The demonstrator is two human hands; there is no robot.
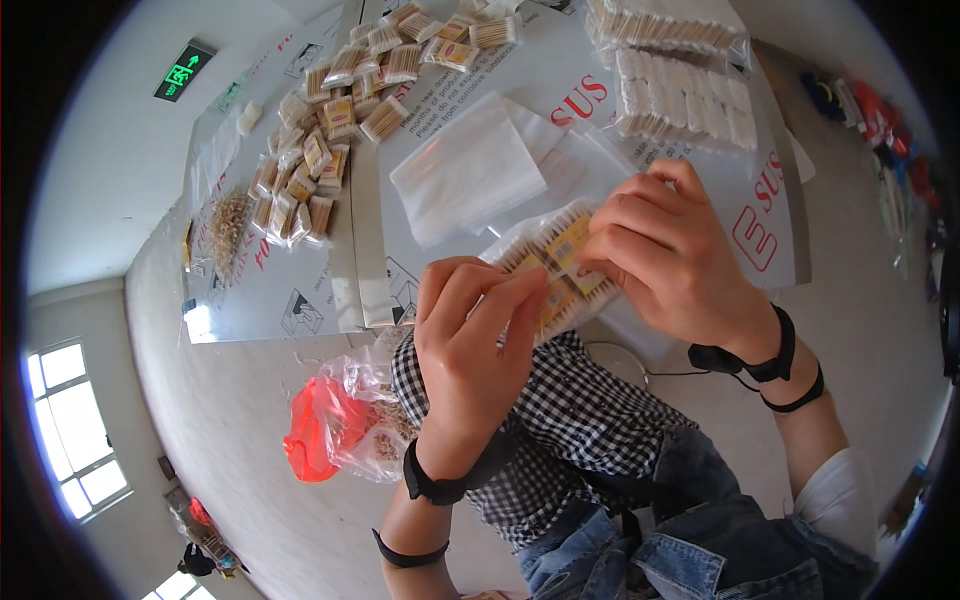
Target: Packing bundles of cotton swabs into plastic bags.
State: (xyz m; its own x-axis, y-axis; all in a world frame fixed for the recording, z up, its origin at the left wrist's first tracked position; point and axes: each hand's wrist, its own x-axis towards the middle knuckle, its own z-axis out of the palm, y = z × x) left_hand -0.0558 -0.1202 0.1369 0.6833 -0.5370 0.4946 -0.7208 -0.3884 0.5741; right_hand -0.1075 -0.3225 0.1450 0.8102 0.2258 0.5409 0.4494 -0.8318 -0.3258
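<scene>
Between my two hands, above the near edge of the table, is a clear pack of cotton swabs (566,240) with yellow labels. White swab tips line its far and near sides. My left hand (472,325) pinches its left part between thumb and fingers. On the other side my right hand (668,262) grips the right end, fingers bent, and covers part of the labels. Just beyond the pack lie flat clear plastic bags (462,178), overlapping on the table. Far right, close to my right hand, rests a large bag of white-tipped swabs (686,102).
Many small stick packs (340,116) are piled at the table's far left, beside a heap of loose sticks (229,228). A red plastic bag (313,425) and a clear bag with sticks (385,445) sit below the table's edge, left of my checkered apron (600,405).
</scene>
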